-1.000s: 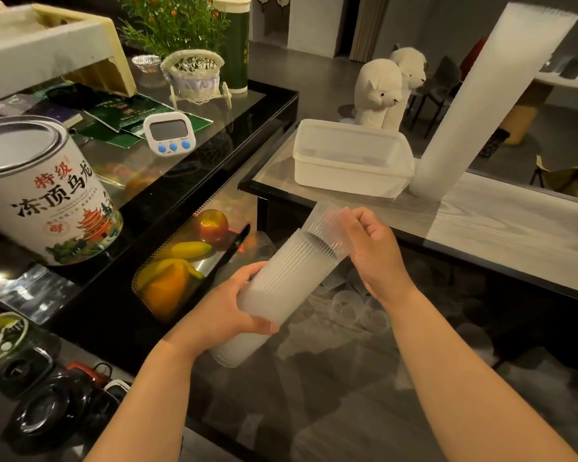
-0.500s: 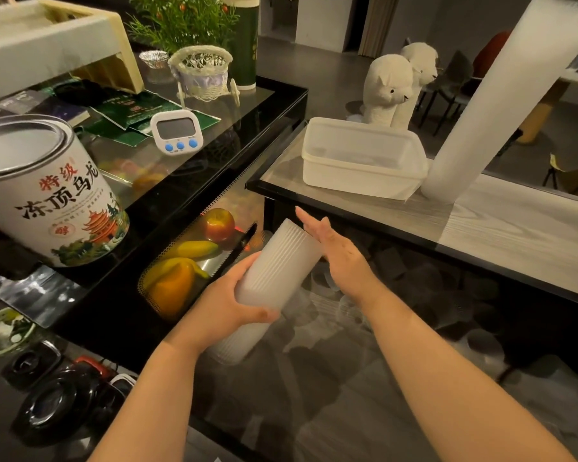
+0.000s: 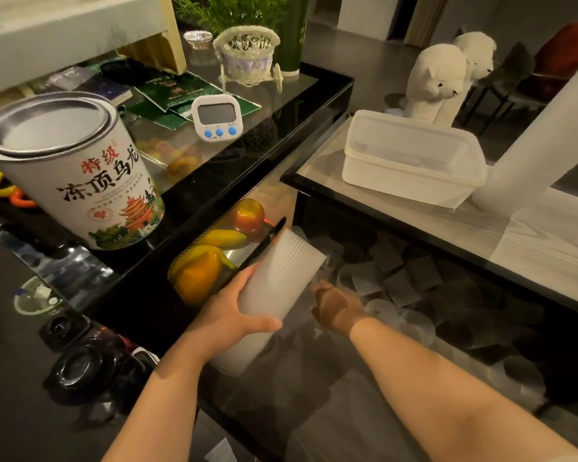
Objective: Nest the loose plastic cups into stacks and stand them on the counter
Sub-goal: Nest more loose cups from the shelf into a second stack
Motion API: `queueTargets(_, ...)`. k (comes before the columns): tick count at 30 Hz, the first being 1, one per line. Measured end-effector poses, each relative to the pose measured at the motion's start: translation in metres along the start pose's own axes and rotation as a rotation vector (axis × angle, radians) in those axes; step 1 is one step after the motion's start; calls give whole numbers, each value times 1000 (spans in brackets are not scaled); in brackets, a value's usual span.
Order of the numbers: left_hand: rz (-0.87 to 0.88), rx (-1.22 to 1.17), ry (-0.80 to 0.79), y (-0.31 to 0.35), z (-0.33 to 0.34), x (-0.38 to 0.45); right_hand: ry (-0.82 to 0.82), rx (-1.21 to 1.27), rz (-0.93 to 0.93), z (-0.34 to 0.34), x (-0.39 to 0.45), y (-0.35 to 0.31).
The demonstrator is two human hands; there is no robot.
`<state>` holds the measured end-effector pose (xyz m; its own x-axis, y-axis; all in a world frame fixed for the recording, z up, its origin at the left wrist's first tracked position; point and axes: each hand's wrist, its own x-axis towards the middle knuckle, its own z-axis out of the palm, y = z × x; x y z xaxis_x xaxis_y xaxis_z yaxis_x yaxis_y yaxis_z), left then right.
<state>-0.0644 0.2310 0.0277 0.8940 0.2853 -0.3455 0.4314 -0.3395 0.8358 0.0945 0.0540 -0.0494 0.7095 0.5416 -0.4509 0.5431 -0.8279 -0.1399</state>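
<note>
tea tin (image 3: 70, 168) | timer (image 3: 217, 116) | plush alpacas (image 3: 437, 81) | lidded tub (image 3: 411, 158) | apple (image 3: 249, 216)

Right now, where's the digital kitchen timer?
The timer stands on the glossy black counter, upper centre of the head view, between the tea tin and the wicker cart.

The room was dim and warm-toned, with light that seemed to come from above. The glossy black counter (image 3: 214, 181) threw back soft glare and reflections, and the pale wooden counter (image 3: 548, 241) at right was the brightest surface. The space below it lay in deep shadow, where loose cups (image 3: 374, 281) were barely legible. The right hand (image 3: 337, 308) was smeared by motion blur, its fingers impossible to make out, while the left hand (image 3: 237, 311) was sharper. Wide-angle distortion bent the tea tin (image 3: 70, 168) and the tall cup stack (image 3: 541, 141) outward near the edges.
</note>
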Motion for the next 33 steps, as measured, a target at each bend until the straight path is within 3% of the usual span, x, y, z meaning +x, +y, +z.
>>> queueTargets(12,46,4,-37,1,7,6,-1,72,156,28,-17,41)
queueTargets(16,52,-9,-71,1,10,9,196,344,195,-3,-39,58)
queueTargets(19,68,-15,-99,1,12,9,460,784,187,-41,-69,58)
queueTargets(24,89,-20,-159,3,15,5,603,1259,37,-89,-110,42)
queueTargets(27,105,-16,-202,6,14,1,563,1427,-45,-101,-120,32)
queueTargets(33,170,12,-259,13,11,-10,460,1265,-97,-111,-122,16)
